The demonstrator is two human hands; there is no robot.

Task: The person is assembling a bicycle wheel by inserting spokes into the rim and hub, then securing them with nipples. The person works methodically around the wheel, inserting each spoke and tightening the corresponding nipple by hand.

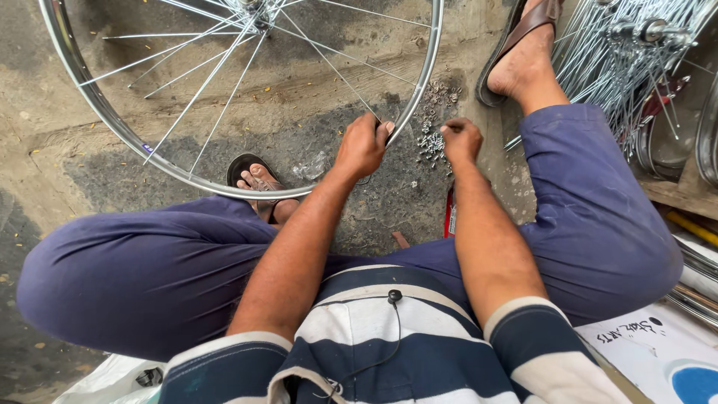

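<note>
A shiny bicycle wheel rim (112, 123) with thin steel spokes (209, 75) stands on the concrete floor in front of me. My left hand (361, 146) grips the rim's near edge where a spoke meets it. My right hand (461, 139) is pinched shut over a small pile of metal spoke nipples (431, 142) on the floor, just right of the rim; what it pinches is too small to tell. My legs in blue trousers spread to either side, with sandalled feet beside the wheel.
A bundle of loose spokes and hubs (636, 45) lies at the upper right, beside more rims (707, 142). A red-handled tool (449, 213) lies by my right leg. White printed sheeting (658, 352) covers the lower right corner.
</note>
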